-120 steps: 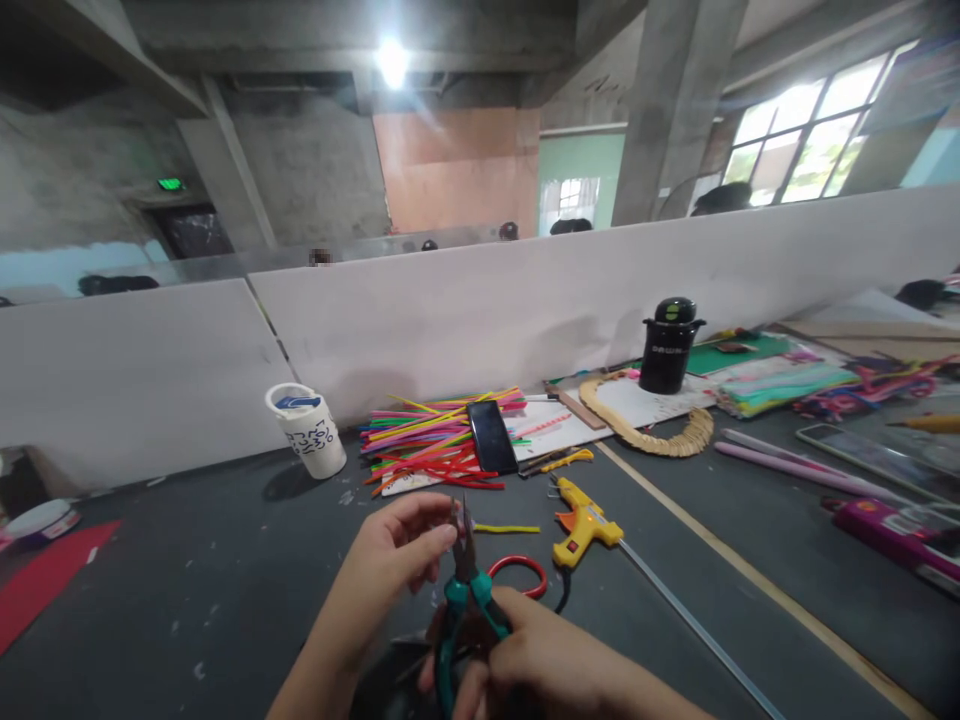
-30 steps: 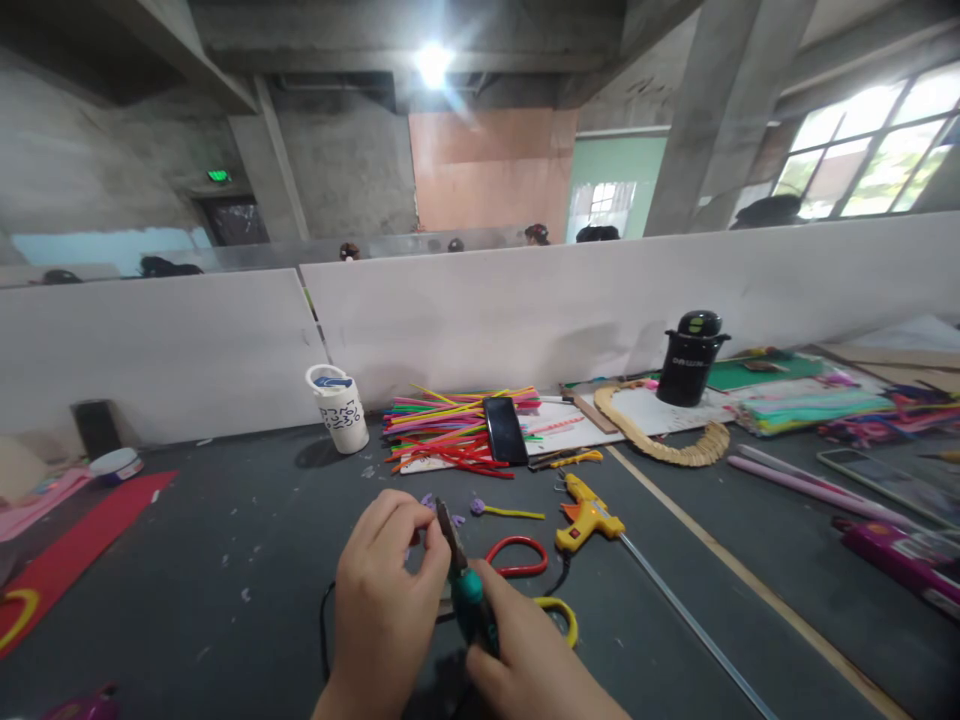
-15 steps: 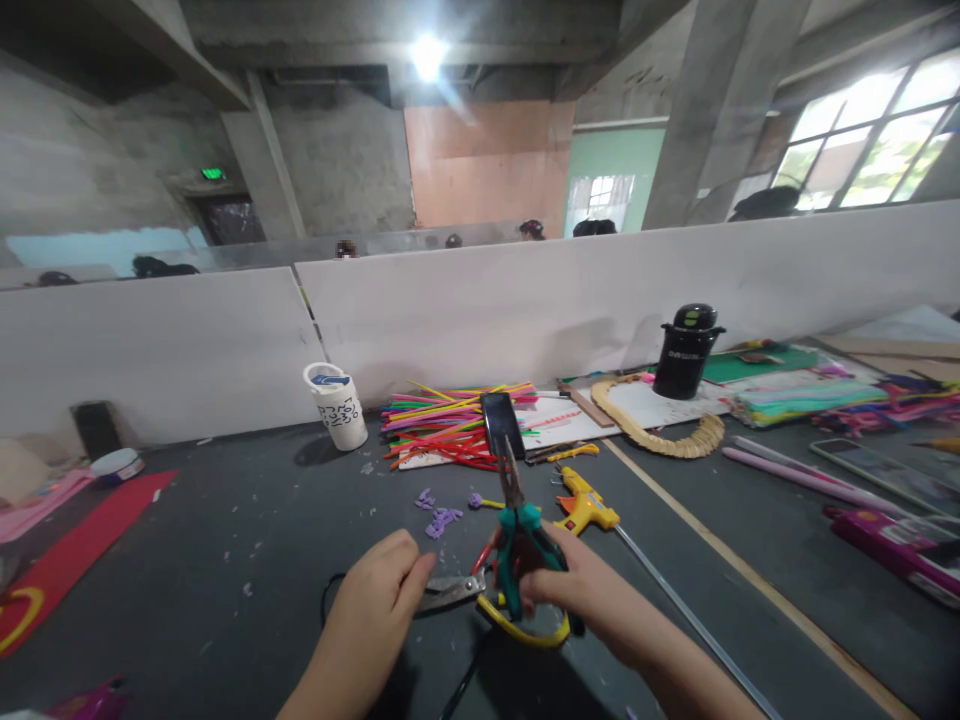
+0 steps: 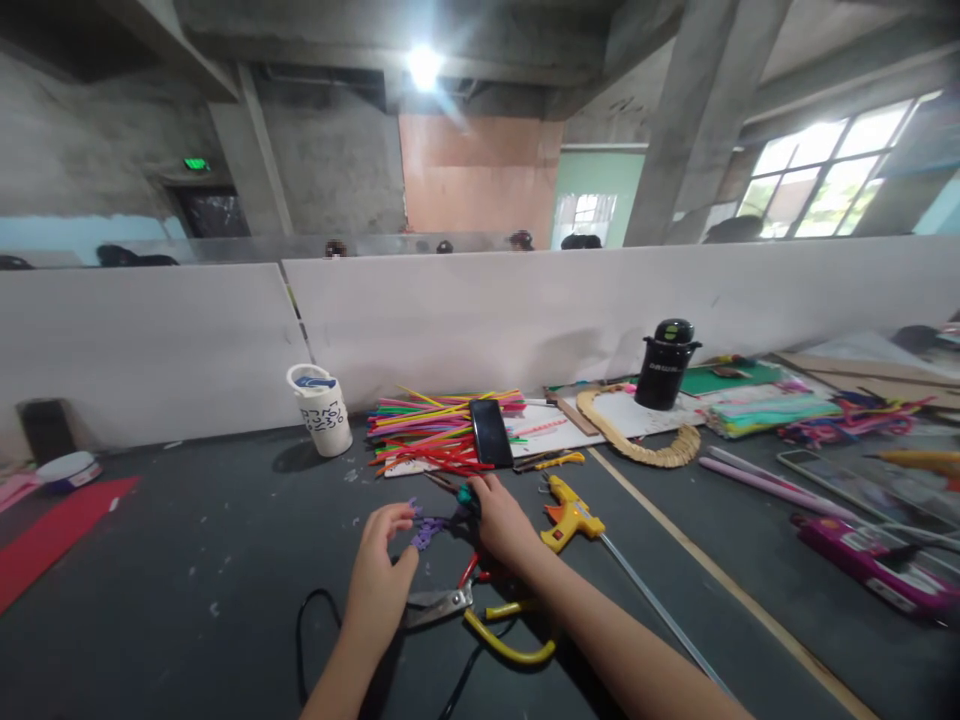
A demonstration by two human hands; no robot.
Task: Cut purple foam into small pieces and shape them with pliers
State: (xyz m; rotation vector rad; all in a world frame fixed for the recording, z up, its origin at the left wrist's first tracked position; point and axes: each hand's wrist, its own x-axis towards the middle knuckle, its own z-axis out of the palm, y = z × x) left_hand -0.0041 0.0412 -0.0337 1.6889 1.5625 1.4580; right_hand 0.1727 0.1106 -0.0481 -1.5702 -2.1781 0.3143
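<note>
My left hand (image 4: 384, 575) has its fingers apart beside the small purple pieces (image 4: 427, 532) on the dark table; nothing shows in its grasp. To its right, my right hand (image 4: 499, 515) is closed around the green-handled pliers (image 4: 465, 494), whose jaws point left, low over the table; most of the handles are hidden. Below both hands lie scissors (image 4: 455, 600) with red and yellow handles, blades toward my left hand. A yellow glue gun (image 4: 571, 515) rests right of my right hand.
Behind are colourful sticks (image 4: 427, 425), a black phone (image 4: 491, 433) and a white cup (image 4: 326, 425). Farther right stand a black bottle (image 4: 665, 370) and a woven loop (image 4: 645, 450). Red paper (image 4: 67, 535) lies left. A white partition (image 4: 465, 320) crosses the back.
My right hand has moved forward and lowered the pliers from upright to nearly flat. My left hand has opened beside the purple pieces. The view has shifted slightly.
</note>
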